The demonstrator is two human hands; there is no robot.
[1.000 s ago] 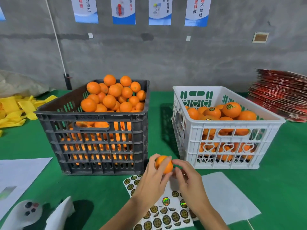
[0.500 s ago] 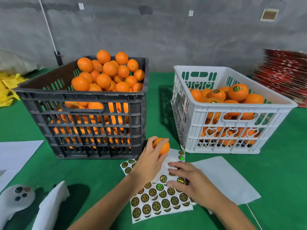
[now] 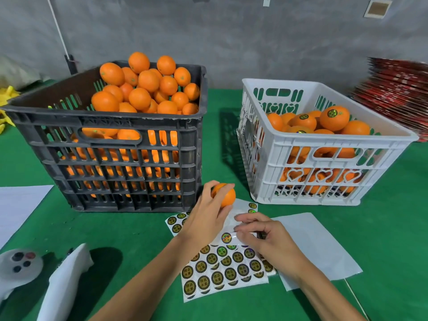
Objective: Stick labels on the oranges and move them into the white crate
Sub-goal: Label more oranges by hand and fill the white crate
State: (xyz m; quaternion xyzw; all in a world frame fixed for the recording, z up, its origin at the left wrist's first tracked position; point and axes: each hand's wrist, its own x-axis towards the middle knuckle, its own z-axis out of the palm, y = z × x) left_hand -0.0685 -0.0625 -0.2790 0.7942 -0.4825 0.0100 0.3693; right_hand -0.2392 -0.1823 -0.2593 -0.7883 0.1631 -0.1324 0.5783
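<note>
Left hand (image 3: 203, 224) grips an orange (image 3: 224, 195) (white crate (image 3: 324, 144) at two o'clock); right hand (image 3: 271, 239) pinches a label (image 3: 227, 237) on the sheet (image 3: 222, 274).

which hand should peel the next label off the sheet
Right. The right hand already rests on the label sheet, fingertips at a sticker, while the left hand is busy holding the orange.
</note>
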